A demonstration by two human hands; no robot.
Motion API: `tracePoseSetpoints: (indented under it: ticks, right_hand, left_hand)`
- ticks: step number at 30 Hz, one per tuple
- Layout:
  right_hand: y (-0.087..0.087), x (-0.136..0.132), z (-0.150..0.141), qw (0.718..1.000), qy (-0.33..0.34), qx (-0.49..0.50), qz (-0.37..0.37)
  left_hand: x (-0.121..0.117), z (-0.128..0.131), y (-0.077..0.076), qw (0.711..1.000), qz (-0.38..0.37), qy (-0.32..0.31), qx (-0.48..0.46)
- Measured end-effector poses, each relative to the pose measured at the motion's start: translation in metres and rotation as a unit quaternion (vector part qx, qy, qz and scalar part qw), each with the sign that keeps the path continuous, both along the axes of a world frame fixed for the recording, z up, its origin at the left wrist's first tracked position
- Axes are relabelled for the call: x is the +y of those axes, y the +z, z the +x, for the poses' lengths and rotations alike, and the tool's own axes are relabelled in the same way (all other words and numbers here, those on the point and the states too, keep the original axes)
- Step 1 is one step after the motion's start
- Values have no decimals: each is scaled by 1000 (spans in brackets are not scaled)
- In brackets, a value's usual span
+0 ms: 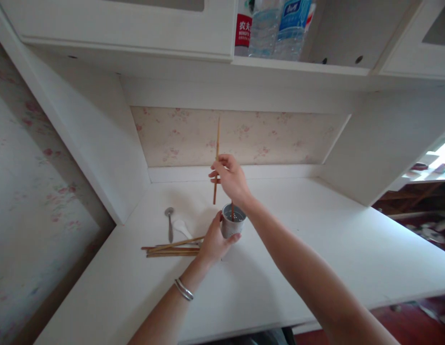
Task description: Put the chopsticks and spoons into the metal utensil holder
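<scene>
My left hand is wrapped round a small grey metal cup that stands upright on the white desk. A brown stick end shows inside the cup. My right hand is raised above the cup and pinches one wooden chopstick, held nearly upright with its lower tip to the left of the cup. Several more chopsticks lie flat on the desk left of my left hand. A silver bracelet sits on my left wrist.
A metal spoon and a white spoon lie behind the loose chopsticks. Water bottles stand on the shelf above. White side panels close the desk nook left and right; floral wallpaper covers the back.
</scene>
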State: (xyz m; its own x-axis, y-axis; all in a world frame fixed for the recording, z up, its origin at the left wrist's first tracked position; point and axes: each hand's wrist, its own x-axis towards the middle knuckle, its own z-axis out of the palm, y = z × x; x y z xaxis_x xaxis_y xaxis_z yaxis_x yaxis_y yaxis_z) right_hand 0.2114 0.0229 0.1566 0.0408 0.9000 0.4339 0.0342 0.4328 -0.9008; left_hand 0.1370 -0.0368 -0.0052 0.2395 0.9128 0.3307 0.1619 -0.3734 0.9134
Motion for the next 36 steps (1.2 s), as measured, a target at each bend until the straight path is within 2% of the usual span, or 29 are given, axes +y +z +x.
tracePoseSetpoints:
  ticks: [3,7,12,17,23,36]
  right_hand:
    - [-9,4,39,998,-52,21,-18]
    - [-36,1,72,995,-85,27,-51]
    - [-72,2,82,989,-121,26,-76]
    - [-95,6,79,978,-163,-84,-94]
    - [-106,3,73,969,-170,-138,-110]
    - [-112,-3,71,959,-166,-200,-114]
  left_hand:
    - [-1,2,1,999,14,28,19]
    - [-1,2,-3,998,22,40,41]
    - [1,2,-10,996,19,57,64]
    - [3,1,-14,995,18,62,79]
    - [2,-2,-13,995,18,54,78]
    - [0,-4,-10,995,6,56,86]
